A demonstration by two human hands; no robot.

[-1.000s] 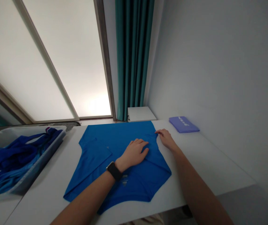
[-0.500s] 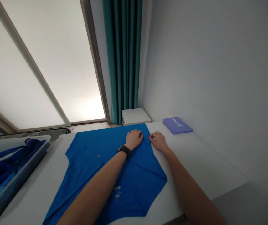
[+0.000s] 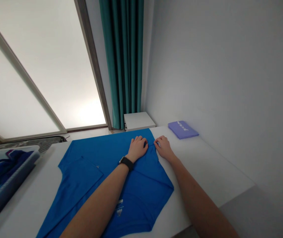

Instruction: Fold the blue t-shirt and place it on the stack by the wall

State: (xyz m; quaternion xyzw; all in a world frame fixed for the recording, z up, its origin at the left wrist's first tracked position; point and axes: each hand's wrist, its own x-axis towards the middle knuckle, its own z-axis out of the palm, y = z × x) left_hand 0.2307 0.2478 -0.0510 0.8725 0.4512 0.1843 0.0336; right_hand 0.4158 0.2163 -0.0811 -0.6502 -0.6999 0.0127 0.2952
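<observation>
Shirt flat beneath left hand, edge pinched in right grip.

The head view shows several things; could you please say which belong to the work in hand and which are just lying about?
In the work:
blue shirt, touched by left hand and right hand
white table beneath it

Apparently just nearby, untouched:
purple lettered item
tub of blue clothes
teal curtain

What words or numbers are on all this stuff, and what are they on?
No text reads clearly.
Folded purple cloth: white lettering, too blurred.
Blue shirt: pale neckline print, too blurred.
Same shirt, small pale mark: too small.
</observation>
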